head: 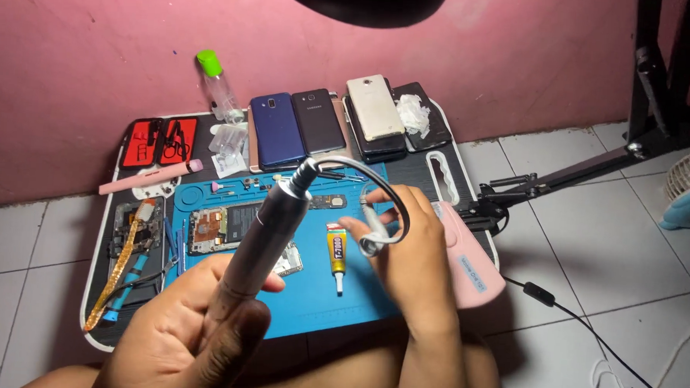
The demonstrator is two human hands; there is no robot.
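Grey-metal rotary handpiece (262,237) sits gripped in the left hand (187,338), which is closed around its lower barrel; its long axis runs from near-left up to far-right. Just right of it, the right hand (412,247) pinches the grey cord (376,191) looping from the tool's far end, over the blue mat (317,294).

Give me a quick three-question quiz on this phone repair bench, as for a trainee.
1. True or false: the left hand holds the grey rotary tool handpiece.
2. What lies on the blue repair mat between the hands? A) glue tube B) scissors C) tape roll
3. What does the right hand hold?

Key: 1 true. 2 A. 3 The handpiece's grey cable, looped at its fingers.
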